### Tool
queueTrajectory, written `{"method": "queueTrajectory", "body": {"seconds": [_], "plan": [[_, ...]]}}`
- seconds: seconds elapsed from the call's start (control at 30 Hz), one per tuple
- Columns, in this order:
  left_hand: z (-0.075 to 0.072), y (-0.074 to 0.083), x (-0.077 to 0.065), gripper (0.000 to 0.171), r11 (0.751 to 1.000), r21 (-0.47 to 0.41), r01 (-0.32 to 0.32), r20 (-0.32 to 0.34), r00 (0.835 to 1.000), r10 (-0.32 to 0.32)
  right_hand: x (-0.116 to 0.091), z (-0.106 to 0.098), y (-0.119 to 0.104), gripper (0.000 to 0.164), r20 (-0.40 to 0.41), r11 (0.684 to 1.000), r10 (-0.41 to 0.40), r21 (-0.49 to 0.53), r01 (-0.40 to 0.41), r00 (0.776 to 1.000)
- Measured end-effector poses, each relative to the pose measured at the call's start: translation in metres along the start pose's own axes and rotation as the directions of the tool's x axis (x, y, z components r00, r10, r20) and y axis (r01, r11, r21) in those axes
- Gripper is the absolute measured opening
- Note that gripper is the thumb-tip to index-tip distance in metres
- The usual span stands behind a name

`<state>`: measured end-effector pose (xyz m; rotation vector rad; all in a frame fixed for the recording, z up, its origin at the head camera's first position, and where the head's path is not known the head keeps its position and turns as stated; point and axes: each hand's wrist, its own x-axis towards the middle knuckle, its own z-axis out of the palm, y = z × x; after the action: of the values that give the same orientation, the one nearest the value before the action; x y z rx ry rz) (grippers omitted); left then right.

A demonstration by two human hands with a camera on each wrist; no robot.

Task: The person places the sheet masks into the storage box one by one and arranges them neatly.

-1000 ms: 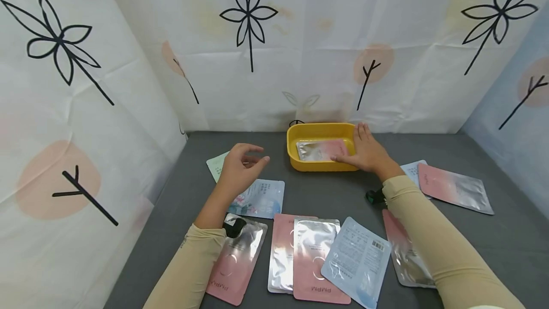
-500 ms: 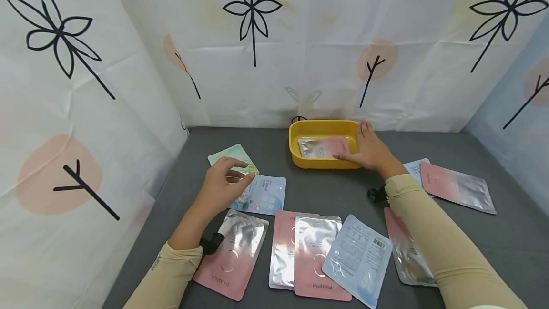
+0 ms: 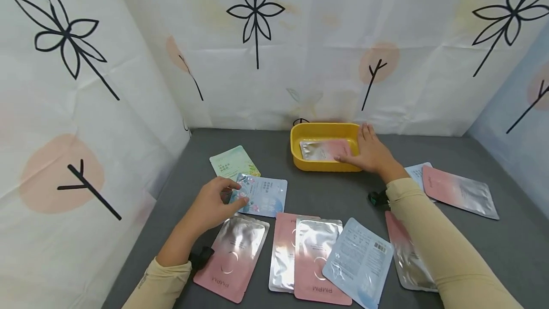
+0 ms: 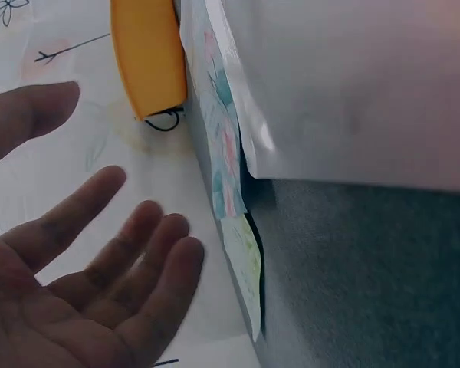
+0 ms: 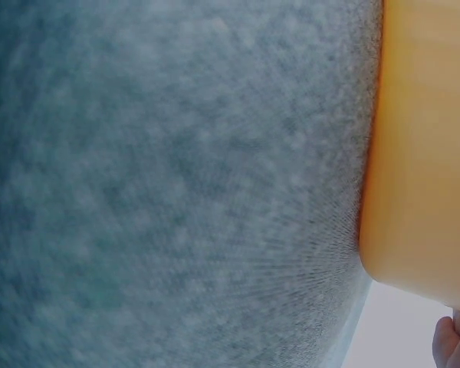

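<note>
My left hand [image 3: 214,201] hovers at the left end of a light blue, flower-printed sheet mask packet [image 3: 266,195], fingers loosely bent and thumb apart. In the left wrist view, nothing lies between that hand's spread fingers [image 4: 162,295]. A pale green packet [image 3: 233,162] lies just behind the blue one, partly under it. My right hand [image 3: 374,154] rests on the right end of a yellow plastic bin [image 3: 326,166], fingers straight along the outside and thumb over the front rim. Inside the bin lies a pink-and-silver packet [image 3: 323,149]. The right wrist view shows mainly the bin's wall [image 5: 422,153].
Nearest me lie a pink-and-silver packet [image 3: 233,259], two overlapping pink ones [image 3: 319,261] and a pale blue packet [image 3: 359,261] with a barcode. Beyond my right sleeve [image 3: 446,247] sits another pink packet [image 3: 461,192]. A printed cloth [image 3: 300,61] hangs behind the grey table.
My left hand has moved down and left, from above the green packet to the left end of the blue one. My right hand has stayed on the bin.
</note>
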<state>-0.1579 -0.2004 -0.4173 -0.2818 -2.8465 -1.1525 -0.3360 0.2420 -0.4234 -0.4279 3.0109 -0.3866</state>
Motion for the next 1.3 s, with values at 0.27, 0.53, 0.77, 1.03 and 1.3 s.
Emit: {"method": "queueTrajectory", "body": {"seconds": [0.27,0.53,0.77,1.03,1.3], "plan": [[-0.007,-0.011,-0.006,0.034,0.988,0.071,0.137,0.147,0.978,-0.146,-0.004,0.001,0.000,0.128,-0.003,1.000,-0.004,-0.005,0.004,1.000],[-0.015,-0.009,-0.016,0.038,0.979,0.121,0.162,0.230,0.955,-0.187,-0.002,0.005,0.003,0.130,0.000,1.000,0.000,-0.008,0.000,1.000],[-0.016,-0.006,-0.021,0.042,0.989,0.072,0.132,0.290,0.946,-0.147,-0.002,0.004,0.003,0.131,-0.001,1.000,0.000,0.002,0.000,1.000],[-0.013,0.002,-0.025,0.047,0.987,0.081,0.140,0.303,0.940,-0.158,-0.001,0.003,0.002,0.128,0.001,1.000,-0.002,-0.012,0.002,1.000],[-0.003,0.007,-0.026,0.050,0.981,0.116,0.158,0.269,0.945,-0.185,-0.002,0.002,0.000,0.129,0.015,1.000,0.005,-0.019,-0.005,1.000]]}}
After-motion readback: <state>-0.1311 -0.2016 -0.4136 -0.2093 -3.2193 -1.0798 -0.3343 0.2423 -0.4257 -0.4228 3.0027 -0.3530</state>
